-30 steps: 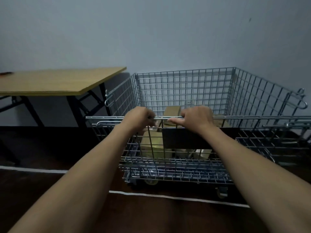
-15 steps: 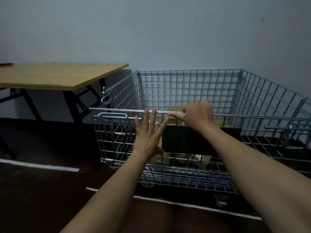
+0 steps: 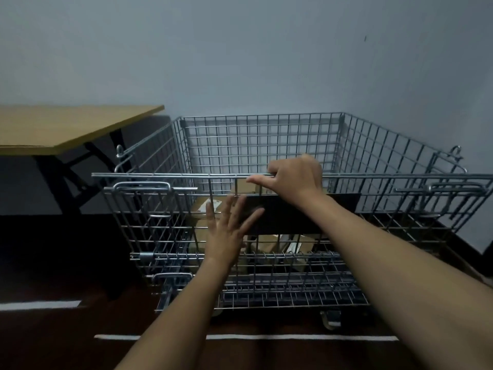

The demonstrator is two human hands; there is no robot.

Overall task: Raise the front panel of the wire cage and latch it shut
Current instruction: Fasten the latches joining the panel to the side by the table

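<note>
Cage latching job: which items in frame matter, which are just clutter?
In play:
- front panel, raised
- left latch handle and right latch handle
- right hand, gripping the panel's top rail
- left hand, open, in front of the mesh

Clutter:
- wooden table
- cardboard boxes inside the cage
- white floor line

table (image 3: 66, 129) left of wire cage (image 3: 266, 134) | boxes (image 3: 269, 244) in cage | front panel (image 3: 160, 222) nearest camera

Silver grid-wire cage (image 3: 266, 145), tan table (image 3: 66, 126)
</note>
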